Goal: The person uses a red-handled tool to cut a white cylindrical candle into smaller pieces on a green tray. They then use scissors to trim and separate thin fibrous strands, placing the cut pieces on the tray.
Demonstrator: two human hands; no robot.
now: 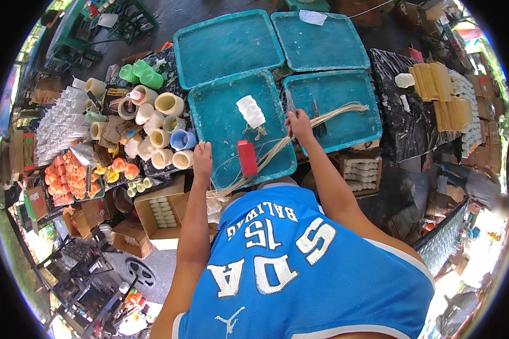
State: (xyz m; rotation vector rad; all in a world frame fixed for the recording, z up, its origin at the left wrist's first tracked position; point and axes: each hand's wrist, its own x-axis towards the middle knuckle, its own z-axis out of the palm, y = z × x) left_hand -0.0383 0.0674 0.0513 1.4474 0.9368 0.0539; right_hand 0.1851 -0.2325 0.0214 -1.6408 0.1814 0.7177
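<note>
My right hand is closed around a tool with a flat metal blade pointing away from me; its handle is hidden. Beneath that hand passes a long bundle of cream cords, stretching from my lap to the right tray. My left hand is at the near tray's left edge, its fingertips pressed together; anything between them is too small to make out. Thin loose cords curve toward it. Between my hands lie a red block and a white ridged, wax-like piece with cord ends. A dark-handled pointed tool rests beside the bundle.
Teal trays cover the table ahead. Left are cream cylindrical moulds, green cups, orange pieces and white pieces. Yellow sheets lie on black plastic at right. Open cardboard boxes stand below the table.
</note>
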